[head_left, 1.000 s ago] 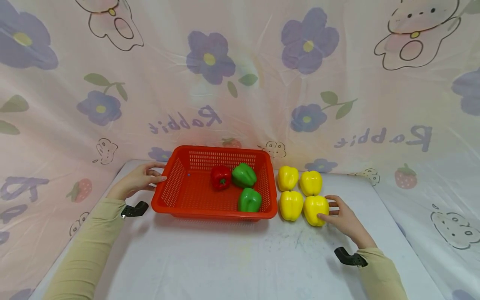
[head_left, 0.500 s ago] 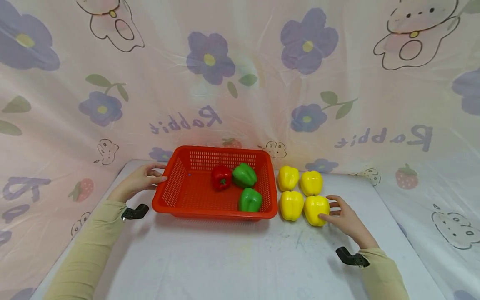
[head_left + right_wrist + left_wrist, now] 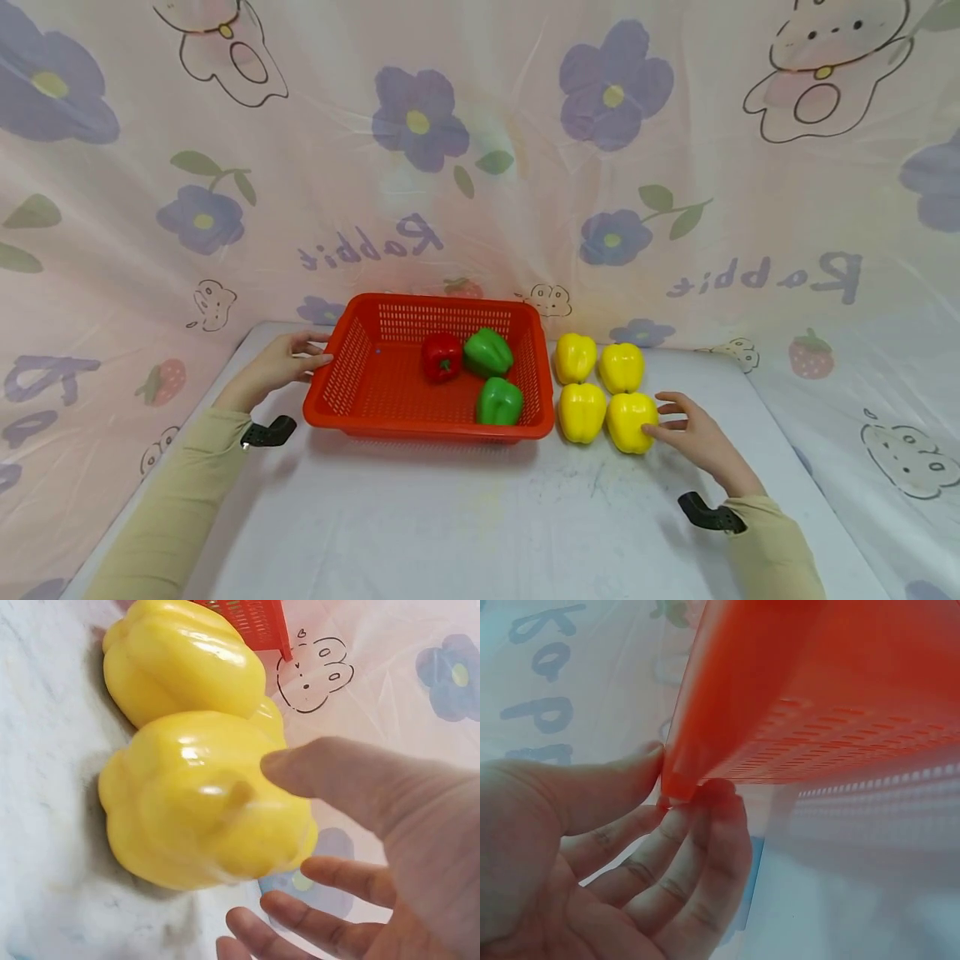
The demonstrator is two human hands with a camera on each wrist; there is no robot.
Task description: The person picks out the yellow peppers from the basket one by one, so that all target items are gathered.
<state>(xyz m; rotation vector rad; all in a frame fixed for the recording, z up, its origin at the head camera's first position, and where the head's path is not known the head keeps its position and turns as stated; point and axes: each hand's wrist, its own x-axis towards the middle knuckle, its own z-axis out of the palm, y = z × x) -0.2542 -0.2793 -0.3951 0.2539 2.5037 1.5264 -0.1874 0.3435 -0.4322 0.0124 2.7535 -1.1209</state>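
A red plastic basket [image 3: 360,429] with slotted walls holds a red bell pepper [image 3: 442,357] and two green bell peppers [image 3: 488,352]. My left hand [image 3: 281,364] pinches its left rim; in the left wrist view the thumb is on the outside of the rim [image 3: 705,742] and the fingers curl underneath. Several yellow bell peppers stand grouped right of the basket. Beside the front right yellow bell pepper [image 3: 632,422] is my right hand [image 3: 693,435], fingers spread and relaxed. In the right wrist view the thumb overlaps that pepper [image 3: 202,810], while the other fingers point past its side.
The white tabletop [image 3: 450,517] extends in front of the basket. A patterned cloth [image 3: 517,208] hangs close behind the basket and yellow peppers. Each wrist wears a black bracket, one at the left wrist [image 3: 268,432] and one at the right [image 3: 711,513].
My right hand has shifted slightly right, its thumb drawing back across the front right yellow bell pepper. The left hand keeps its grip on the basket rim. The peppers stay in place.
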